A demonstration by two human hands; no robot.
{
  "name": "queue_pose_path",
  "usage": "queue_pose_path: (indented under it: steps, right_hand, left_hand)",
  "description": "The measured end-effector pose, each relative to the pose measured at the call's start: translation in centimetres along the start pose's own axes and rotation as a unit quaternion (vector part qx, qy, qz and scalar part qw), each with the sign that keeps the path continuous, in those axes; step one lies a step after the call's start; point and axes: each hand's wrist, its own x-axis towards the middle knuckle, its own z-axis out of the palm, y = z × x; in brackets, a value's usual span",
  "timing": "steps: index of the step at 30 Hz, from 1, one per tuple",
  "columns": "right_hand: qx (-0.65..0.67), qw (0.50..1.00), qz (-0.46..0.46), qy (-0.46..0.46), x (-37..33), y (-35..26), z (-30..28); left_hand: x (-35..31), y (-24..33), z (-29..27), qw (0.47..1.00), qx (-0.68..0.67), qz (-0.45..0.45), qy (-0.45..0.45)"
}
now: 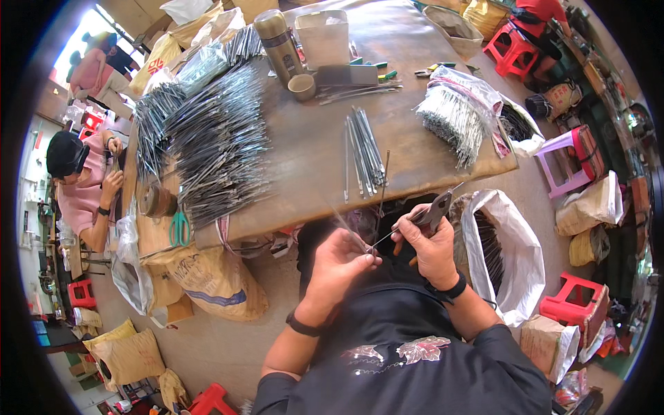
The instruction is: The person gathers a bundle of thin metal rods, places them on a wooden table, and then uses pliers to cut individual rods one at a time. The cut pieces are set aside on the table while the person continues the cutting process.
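In front of my body, below the table edge, my left hand (344, 261) pinches one end of a thin metal rod (342, 220), blurred where it points up toward the table. My right hand (430, 247) is closed around pliers (434, 213), whose dark jaws point up and right and whose orange handles show below the palm. A thin piece also runs between the fingertips of both hands; its far end is hidden. Another dark rod (383, 181) stands up between my hands and the table. A small bundle of metal rods (365, 151) lies on the table just beyond.
The wooden table (311, 162) carries a large heap of rods (218, 142), green-handled scissors (180, 228), a thermos (278, 48), a cup (301, 87) and a bundle of pale rods (453, 121). An open white sack (529, 256) stands right. A co-worker (86, 183) sits at the left.
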Motion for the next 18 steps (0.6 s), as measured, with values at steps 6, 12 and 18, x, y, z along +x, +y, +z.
queue_pose_path:
  steps: [6, 12, 18]
  right_hand:
    - [0.004, 0.999, -0.032, -0.016, -0.3, 0.2, 1.4]
    - [-0.036, 0.998, -0.037, -0.046, 0.1, -1.5, 1.3]
    - [-0.025, 0.998, -0.046, -0.035, 0.1, -0.7, 2.1]
  left_hand:
    - [-0.2, 0.7, -0.4, 0.999, 0.011, 0.040, 0.007]
    - [-0.7, 1.3, -0.7, 0.999, 0.007, 0.048, 0.020]
    - [-0.5, 1.9, -0.8, 0.997, 0.013, 0.062, 0.036]
